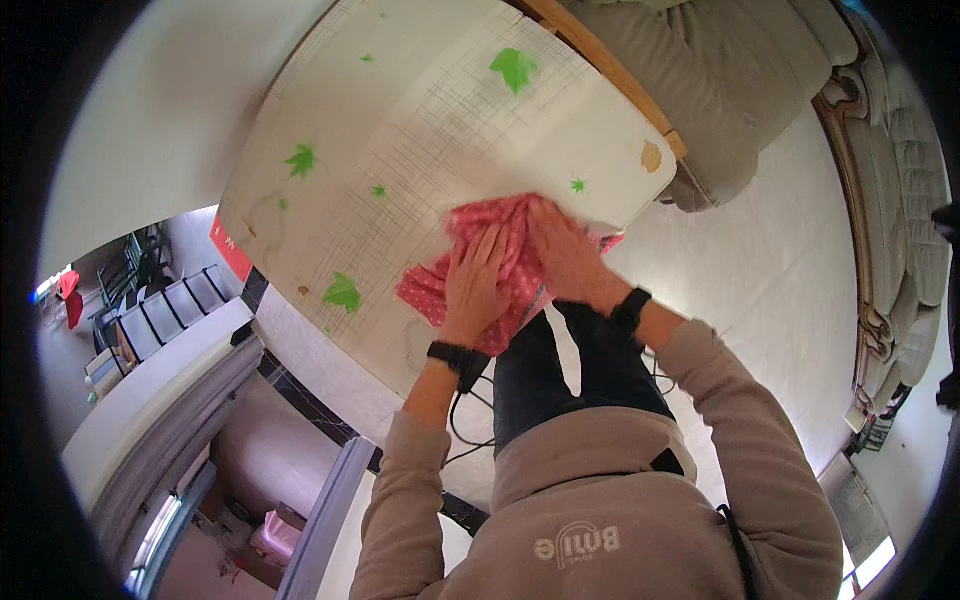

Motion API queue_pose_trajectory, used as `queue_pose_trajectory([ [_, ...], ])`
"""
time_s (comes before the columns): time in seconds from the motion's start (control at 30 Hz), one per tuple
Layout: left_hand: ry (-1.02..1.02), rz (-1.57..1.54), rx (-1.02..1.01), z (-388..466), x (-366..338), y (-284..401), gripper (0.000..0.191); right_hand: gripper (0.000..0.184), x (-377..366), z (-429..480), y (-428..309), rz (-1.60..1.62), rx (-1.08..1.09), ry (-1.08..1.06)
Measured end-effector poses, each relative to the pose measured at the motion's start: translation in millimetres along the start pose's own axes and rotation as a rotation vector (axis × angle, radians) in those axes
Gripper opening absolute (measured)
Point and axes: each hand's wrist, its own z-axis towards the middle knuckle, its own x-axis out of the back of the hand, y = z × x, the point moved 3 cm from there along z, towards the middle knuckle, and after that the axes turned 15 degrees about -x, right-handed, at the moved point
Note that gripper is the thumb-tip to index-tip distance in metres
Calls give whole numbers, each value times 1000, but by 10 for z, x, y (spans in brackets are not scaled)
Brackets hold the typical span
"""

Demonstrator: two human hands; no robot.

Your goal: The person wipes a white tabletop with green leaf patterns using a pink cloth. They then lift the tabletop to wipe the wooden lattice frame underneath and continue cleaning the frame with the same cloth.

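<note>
A red cloth with small white dots (517, 300) lies bunched at the near edge of a table with a white cover (420, 112), and part of it reaches past the edge. My left hand (478, 281) rests flat on the cloth, fingers pointing away from me. Against the cloth's right side, my right hand (566, 251) presses down, its fingertips partly in the folds. Each wrist wears a black band. Green leaf prints, thin crossed lines and a few brown stains mark the table cover.
A sofa with a carved wooden frame (862, 225) stands at the right. Beige fabric-covered furniture (697, 90) sits beyond the table's wooden edge (600, 60). A black cable (457, 427) hangs near my left wrist. A doorway is at the lower left.
</note>
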Motion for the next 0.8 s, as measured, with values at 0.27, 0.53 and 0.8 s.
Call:
queue_pose_trajectory([
  [0.27, -182, -41, 13, 3, -39, -5, 73, 83, -20, -32, -100, -42, 2, -228],
  [0.53, -131, -21, -100, 29, 59, -64, 74, 80, -68, -128, -232, 36, -90, -226],
  [0.8, -82, 54, -112, 255, 99, -231, 77, 84, -30, 26, -233, 84, -245, -118],
])
